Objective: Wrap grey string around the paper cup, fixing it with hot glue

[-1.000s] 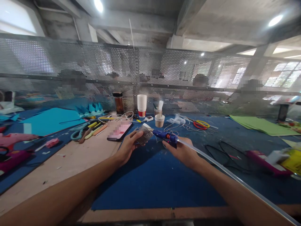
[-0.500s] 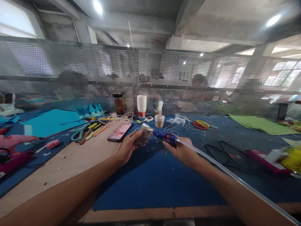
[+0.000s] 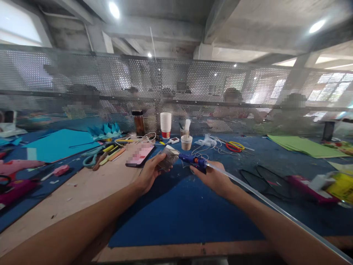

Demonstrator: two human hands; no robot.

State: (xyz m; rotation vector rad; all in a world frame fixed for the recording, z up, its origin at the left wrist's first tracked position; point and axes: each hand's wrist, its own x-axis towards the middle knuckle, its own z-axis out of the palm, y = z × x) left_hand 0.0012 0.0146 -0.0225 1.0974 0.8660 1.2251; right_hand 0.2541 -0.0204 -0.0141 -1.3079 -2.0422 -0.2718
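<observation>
My left hand (image 3: 151,171) is closed around a small dark grey, partly see-through piece (image 3: 168,159) with a pale top edge; its exact kind is hard to make out. In my right hand (image 3: 213,177) is a blue glue gun (image 3: 190,159), its nozzle pointing left at the grey piece and close to or touching it. A long clear glue stick (image 3: 256,199) runs from the gun's back end over my right forearm to the lower right. Both hands are held above the blue table mat (image 3: 187,217).
Beyond my hands stand a paper cup (image 3: 186,142), stacked white cups (image 3: 166,125) and a brown jar (image 3: 138,123). A phone (image 3: 140,154) and cutters (image 3: 110,156) lie left, scissors (image 3: 234,146) and green sheets (image 3: 303,146) right. A perforated metal screen (image 3: 176,81) closes the back.
Both hands, the grey piece and the glue gun keep almost the same position. The whole view has shifted very slightly.
</observation>
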